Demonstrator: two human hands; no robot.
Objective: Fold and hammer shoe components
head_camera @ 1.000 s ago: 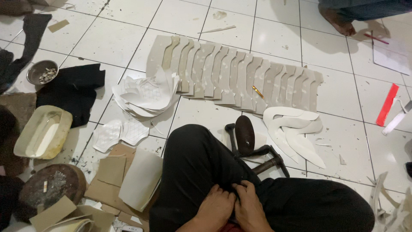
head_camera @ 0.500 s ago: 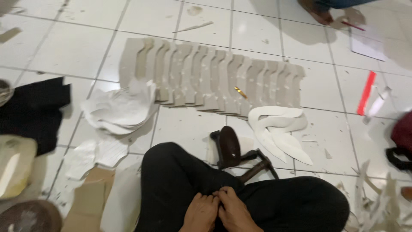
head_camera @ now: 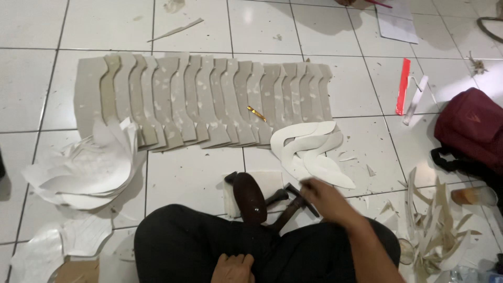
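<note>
The person sits cross-legged on a white tiled floor [head_camera: 199, 178], black trousers [head_camera: 209, 251] filling the 6 o'clock part of the view. The right hand [head_camera: 327, 196] is stretched forward toward 1 o'clock from the lap, blurred, so I cannot tell whether its fingers are open or curled; it hovers just over the head of a dark hammer [head_camera: 293, 202] and just beside the near tip of a small stack of white curved cut-outs [head_camera: 309, 149], which lies at 12 o'clock from it. The left hand [head_camera: 233, 268] rests at 6 o'clock on the trousers, fingers loosely curled and holding nothing visible. Directly at 12 o'clock from the left hand, a dark brown shoe-shaped iron stand [head_camera: 250, 198] sits on a pale slab, touching the knee. Beyond it, a long overlapping row of grey waisted board pieces [head_camera: 204, 99] runs from 10 to 1 o'clock, with a small yellow-handled tool [head_camera: 256, 113] lying on it. A loose heap of white paper-like pieces [head_camera: 86, 170] sits at 9 o'clock. At 3 o'clock stand a maroon bag [head_camera: 469, 131] and a red strip [head_camera: 402, 86], with pale offcut scraps [head_camera: 435, 225] at 4 o'clock.
</note>
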